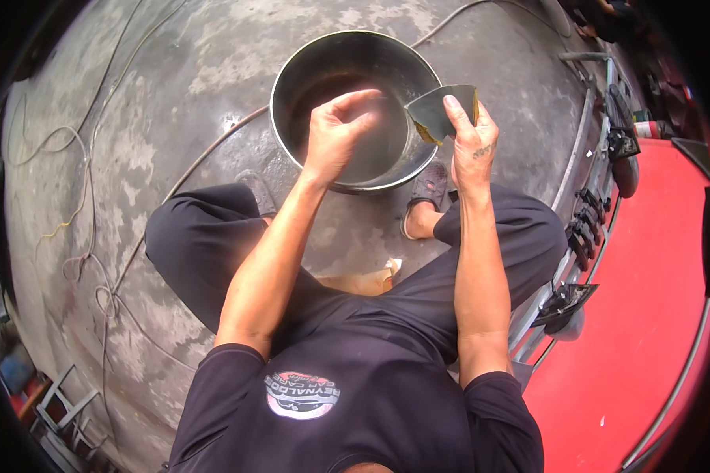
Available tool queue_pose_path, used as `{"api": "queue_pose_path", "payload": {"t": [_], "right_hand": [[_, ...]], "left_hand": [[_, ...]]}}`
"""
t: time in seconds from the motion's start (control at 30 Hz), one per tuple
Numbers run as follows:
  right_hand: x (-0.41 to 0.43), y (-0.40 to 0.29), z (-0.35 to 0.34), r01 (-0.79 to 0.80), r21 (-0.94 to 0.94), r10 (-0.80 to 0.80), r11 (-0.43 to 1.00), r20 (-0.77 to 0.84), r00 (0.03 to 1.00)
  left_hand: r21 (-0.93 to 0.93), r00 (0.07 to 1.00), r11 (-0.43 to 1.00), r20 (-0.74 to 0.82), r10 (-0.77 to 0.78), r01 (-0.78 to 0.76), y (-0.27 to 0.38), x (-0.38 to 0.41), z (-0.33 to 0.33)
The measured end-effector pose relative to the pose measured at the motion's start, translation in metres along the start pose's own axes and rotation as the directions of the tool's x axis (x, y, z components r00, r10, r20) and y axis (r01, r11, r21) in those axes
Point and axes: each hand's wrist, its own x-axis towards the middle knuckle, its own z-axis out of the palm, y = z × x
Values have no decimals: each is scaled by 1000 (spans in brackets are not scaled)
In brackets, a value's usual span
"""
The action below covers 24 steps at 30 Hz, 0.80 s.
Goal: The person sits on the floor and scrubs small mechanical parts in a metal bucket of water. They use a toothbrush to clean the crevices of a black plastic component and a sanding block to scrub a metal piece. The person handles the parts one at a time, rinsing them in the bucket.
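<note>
My left hand (338, 137) is over a round black basin (279, 127), its fingers bent and the thumb apart from the index finger. Its fingertips are blurred, and nothing shows between them. On the right, my right hand (474, 139) grips a dark grey sheet (441, 112) with ragged yellow-brown edges, the thumb on its face. This sheet overlaps the basin's right rim. Dark, murky liquid seems to lie inside the basin, which stands on the concrete floor between my feet.
A hose (210, 151) runs from the lower left to the basin. Tangled cords (89, 177) lie at left. Near my lap is a yellowish-brown paper or cardboard piece (361, 282). At right stand a metal frame (574, 154) and a large red panel (645, 266). Part of another person (612, 15) shows at top right.
</note>
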Motion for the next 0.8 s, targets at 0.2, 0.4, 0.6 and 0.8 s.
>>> {"api": "queue_pose_path", "payload": {"t": [0.2, 0.4, 0.6, 0.8], "right_hand": [[-8, -15, 24, -51, -1, 50, 999, 220, 974], [-2, 3, 44, 11, -143, 20, 990, 209, 978], [13, 29, 51, 119, -227, -97, 967, 106, 990], [9, 23, 33, -112, 198, 88, 974, 126, 988]], "left_hand": [[112, 998, 992, 8, 63, -64, 2, -1, 4], [300, 983, 937, 37, 179, -181, 7, -2, 11], [430, 983, 884, 54, 178, -184, -9, -5, 11], [212, 994, 974, -51, 98, -85, 2, -2, 2]]}}
